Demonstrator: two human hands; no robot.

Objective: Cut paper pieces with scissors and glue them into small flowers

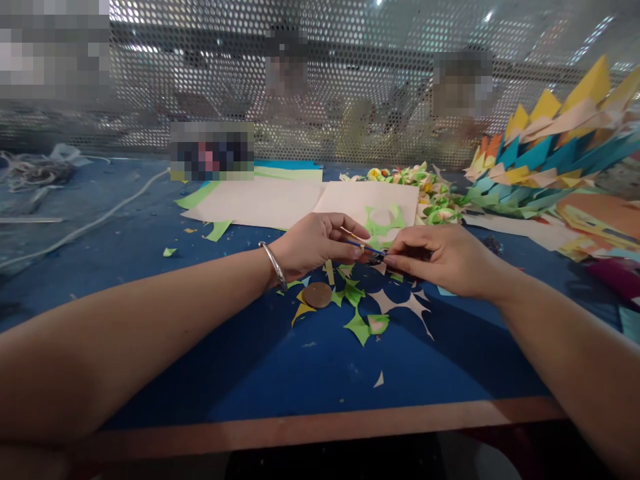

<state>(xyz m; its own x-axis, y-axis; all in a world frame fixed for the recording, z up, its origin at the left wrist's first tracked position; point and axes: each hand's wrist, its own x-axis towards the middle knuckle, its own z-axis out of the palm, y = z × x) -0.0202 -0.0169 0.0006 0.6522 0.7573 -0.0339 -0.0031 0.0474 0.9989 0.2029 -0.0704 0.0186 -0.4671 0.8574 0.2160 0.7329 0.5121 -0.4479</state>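
My left hand (pixel 323 245), with a silver bangle at its wrist, pinches a thin blue strand (pixel 373 250) between thumb and fingers. A small yellow bit shows on the strand near the left fingertips. The other end runs into the closed fingers of my right hand (pixel 440 257); whether it is cord, wire or a thin rod I cannot tell. Both hands are close together just above the blue table (pixel 320 373). Beneath them lie green paper scraps (pixel 357 327), a pale cut-out paper scrap (pixel 400 303) and a round brown disc (pixel 317 295).
Pale paper sheets (pixel 260 200) lie behind my hands. Beside them is a pile of small folded green and yellow paper pieces (pixel 440 200). A layered spiky paper construction (pixel 545 157) stands at right. A perforated metal screen (pixel 340 100) rises behind; a white cord (pixel 100 217) crosses the left.
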